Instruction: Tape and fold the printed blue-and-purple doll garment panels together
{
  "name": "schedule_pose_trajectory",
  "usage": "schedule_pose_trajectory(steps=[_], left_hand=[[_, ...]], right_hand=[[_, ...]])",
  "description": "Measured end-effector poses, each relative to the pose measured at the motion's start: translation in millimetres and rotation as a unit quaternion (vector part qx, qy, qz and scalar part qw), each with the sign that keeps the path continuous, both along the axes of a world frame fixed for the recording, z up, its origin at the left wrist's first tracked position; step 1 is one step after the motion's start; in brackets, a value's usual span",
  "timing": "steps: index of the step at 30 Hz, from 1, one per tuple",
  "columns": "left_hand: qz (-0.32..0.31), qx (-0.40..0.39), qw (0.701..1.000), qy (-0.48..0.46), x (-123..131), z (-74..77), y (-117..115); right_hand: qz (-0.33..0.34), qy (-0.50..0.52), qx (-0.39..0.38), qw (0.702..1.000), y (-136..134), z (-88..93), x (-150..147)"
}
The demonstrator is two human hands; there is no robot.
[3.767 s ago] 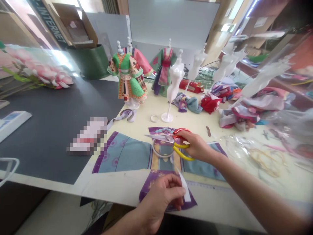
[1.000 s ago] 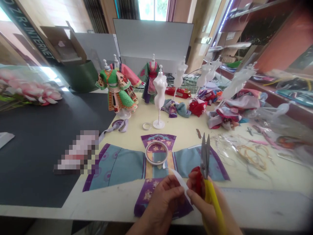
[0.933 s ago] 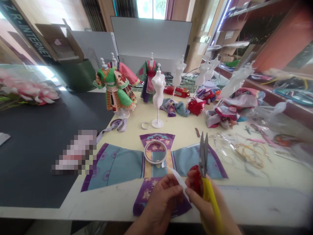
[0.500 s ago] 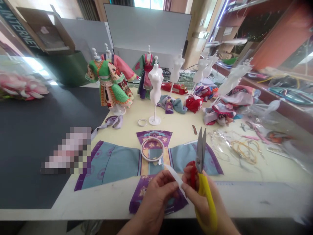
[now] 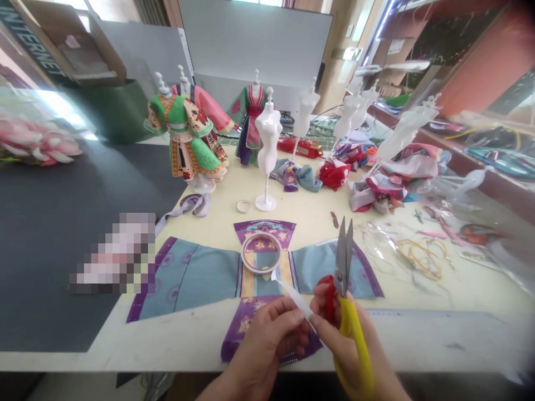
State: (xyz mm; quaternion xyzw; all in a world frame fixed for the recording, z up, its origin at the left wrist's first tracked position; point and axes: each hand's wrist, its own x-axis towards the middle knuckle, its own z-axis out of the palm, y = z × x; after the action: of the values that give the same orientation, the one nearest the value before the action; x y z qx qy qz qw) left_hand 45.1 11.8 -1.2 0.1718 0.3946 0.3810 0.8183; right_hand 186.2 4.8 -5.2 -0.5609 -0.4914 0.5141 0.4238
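1. The left hand is narrowed, thumb and fingertips pinching a thin, curved white strip.
2. The right hand grips steel scissors with red and yellow handles, blades upward and slightly parted; its thumb also touches the strip.
3. The strip slants between the hands, above cross-shaped teal and purple patterned fabric.
4. A round, pale-rimmed tape roll lies on the fabric's middle.
5. The fabric's lower panel reaches the near edge of the pale worktop.
6. Past the fabric, a small white ring lies just beside an upright, bare white dress form.
7. Toward the worktop's far edge stands a form in a green-and-orange patterned dress.
8. Toward its right edge lies clear crinkled plastic with yellow cord.
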Motion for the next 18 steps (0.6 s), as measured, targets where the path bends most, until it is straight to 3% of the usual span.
schedule_pose_trajectory(steps=[11, 18], left_hand=[[-0.025, 0.036, 0.996, 0.079, -3.5, 3.1, -4.4], [-0.029, 0.035, 0.995, 0.089, -10.3, -1.9, -10.0]], right_hand=[[0.026, -0.067, 0.014, 0.997, -11.4, -0.8, -0.1], [0.062, -0.097, 0.014, 0.993, -19.3, 10.9, 7.4]])
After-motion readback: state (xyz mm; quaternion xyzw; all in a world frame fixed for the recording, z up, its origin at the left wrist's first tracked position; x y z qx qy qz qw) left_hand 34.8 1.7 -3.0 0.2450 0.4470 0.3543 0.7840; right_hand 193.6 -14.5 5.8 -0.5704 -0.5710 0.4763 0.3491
